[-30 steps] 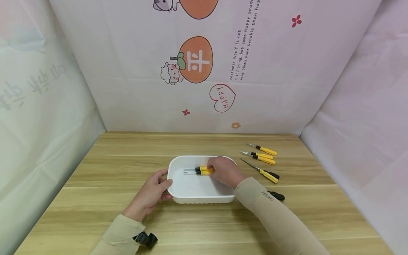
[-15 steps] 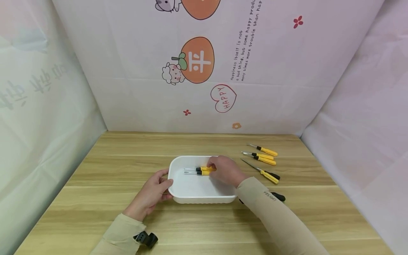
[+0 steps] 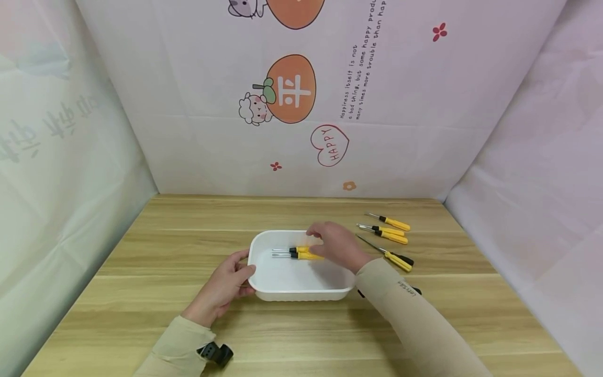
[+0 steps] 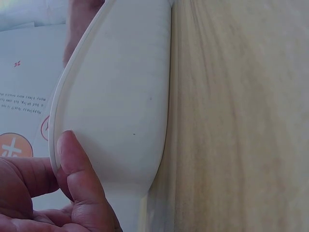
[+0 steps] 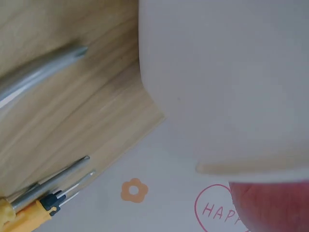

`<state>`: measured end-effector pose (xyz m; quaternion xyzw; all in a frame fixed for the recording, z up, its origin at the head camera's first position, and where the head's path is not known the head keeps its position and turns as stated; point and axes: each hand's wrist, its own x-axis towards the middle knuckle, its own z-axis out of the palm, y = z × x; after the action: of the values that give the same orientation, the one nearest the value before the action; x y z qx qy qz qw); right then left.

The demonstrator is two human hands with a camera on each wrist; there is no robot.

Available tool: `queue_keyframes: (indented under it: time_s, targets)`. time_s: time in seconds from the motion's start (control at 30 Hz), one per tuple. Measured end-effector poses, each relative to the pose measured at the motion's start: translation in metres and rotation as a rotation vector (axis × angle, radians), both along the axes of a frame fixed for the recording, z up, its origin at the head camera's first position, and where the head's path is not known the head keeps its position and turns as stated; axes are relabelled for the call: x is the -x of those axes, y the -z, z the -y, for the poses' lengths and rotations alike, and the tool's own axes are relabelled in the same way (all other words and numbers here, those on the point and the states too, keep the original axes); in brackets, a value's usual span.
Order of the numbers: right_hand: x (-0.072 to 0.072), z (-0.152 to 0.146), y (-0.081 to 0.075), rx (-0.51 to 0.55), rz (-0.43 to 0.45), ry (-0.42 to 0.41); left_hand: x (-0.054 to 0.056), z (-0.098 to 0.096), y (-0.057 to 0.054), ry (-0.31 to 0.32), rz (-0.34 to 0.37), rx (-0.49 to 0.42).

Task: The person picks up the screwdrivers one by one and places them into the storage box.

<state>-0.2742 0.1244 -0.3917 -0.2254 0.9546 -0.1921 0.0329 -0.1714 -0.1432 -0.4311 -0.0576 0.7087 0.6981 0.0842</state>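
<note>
A white plastic tray (image 3: 292, 277) stands on the wooden table, its outer wall (image 4: 116, 96) filling much of the left wrist view. My left hand (image 3: 228, 277) pinches the tray's left rim, thumb on one side and fingers (image 4: 77, 164) on the other. Inside the tray lie yellow-and-black screwdrivers (image 3: 306, 256), side by side with shafts pointing left. Over their handle ends is my right hand (image 3: 336, 243), thumb and fingers spread apart, with nothing held. In the right wrist view only part of the right hand (image 5: 275, 208) shows beyond the tray wall (image 5: 231, 82).
Right of the tray, several more screwdrivers (image 3: 393, 237) with yellow handles lie on the table, along with a black-handled one (image 3: 406, 258). Another black handle (image 3: 416, 291) is mostly hidden by the right sleeve. Printed white cloth (image 3: 212, 157) encloses the back and sides.
My right hand has let go of the screwdriver handle in the tray; its fingers have spread and it has lifted slightly to the right. The left hand and tray have stayed put.
</note>
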Motion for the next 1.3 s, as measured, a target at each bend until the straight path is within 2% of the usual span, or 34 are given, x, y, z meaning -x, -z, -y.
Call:
queue_keyframes:
  time_s: [0.5, 0.7, 1.03, 1.3]
  targets:
    - [-0.003, -0.017, -0.014, -0.004, -0.144, 0.025, 0.000, 0.000, 0.000, 0.004, -0.002, -0.002]
    - [0.000, -0.028, -0.015, -0.008, -0.178, 0.053, -0.002, 0.000, -0.001, 0.007, -0.002, 0.002]
    - [0.006, -0.051, -0.012, -0.038, -0.269, 0.042, -0.003, 0.000, -0.002, 0.007, 0.001, 0.004]
    - [0.012, -0.068, -0.010, -0.056, -0.242, 0.093, -0.002, -0.001, -0.001, -0.002, 0.004, 0.008]
